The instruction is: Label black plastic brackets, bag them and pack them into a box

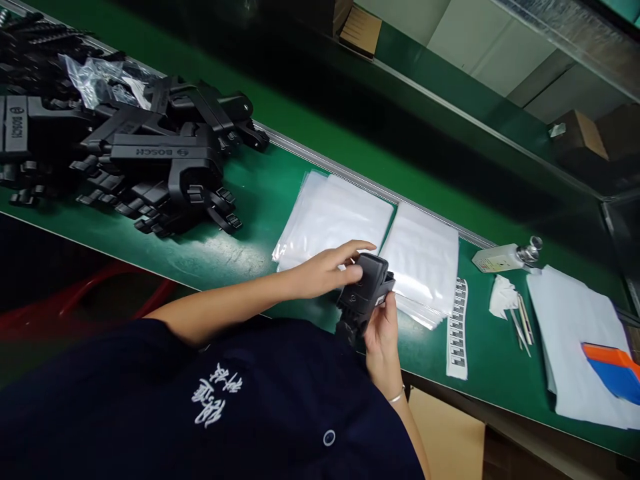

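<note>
A black plastic housing (369, 283) is held in front of my body, above the near edge of the green bench. My left hand (320, 272) has its thumb on the housing's upper face and its fingers reaching over the far side. From below and to the right, my right hand (384, 330) grips the housing, its fingers partly hidden behind it. A dark, strap-like part (346, 331) hangs from the lower end. Beyond the hands lie two stacks of clear plastic bags, the left stack (335, 217) and the right stack (425, 257).
Black Bosch-marked plastic parts with buckles (165, 157) are piled on the left. To the right lie a label strip (457, 333), a pump bottle (500, 259), crumpled tissue (503, 297), tweezers (523, 323) and white sheets (570, 340) under an orange-and-blue item (613, 373). A red stool (85, 293) stands below.
</note>
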`<state>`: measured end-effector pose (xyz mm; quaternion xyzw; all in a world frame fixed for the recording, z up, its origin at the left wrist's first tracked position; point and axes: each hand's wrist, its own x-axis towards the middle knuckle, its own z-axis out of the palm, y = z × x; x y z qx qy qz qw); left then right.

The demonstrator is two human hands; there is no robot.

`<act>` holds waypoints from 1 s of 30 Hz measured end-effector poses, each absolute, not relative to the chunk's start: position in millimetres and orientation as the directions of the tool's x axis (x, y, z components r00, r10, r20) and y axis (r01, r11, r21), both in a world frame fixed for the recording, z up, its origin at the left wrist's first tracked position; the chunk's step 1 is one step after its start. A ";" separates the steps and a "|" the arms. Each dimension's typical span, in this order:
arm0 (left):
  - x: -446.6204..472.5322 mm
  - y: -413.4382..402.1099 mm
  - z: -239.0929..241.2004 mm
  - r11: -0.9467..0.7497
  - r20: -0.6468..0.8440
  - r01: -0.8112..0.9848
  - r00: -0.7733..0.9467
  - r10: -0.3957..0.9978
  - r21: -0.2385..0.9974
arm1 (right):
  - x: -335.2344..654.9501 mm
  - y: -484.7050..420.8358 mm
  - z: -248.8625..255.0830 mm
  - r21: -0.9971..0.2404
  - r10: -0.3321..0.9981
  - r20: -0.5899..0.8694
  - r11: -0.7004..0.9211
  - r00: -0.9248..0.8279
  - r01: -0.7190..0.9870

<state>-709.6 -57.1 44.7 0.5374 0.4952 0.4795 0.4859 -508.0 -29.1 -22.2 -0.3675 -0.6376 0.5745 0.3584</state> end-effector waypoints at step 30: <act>-716.0 -50.5 -3.8 0.381 -0.525 -0.766 0.067 0.848 0.518 | -512.8 -35.7 33.4 -0.942 0.823 0.006 0.195 -0.568 0.273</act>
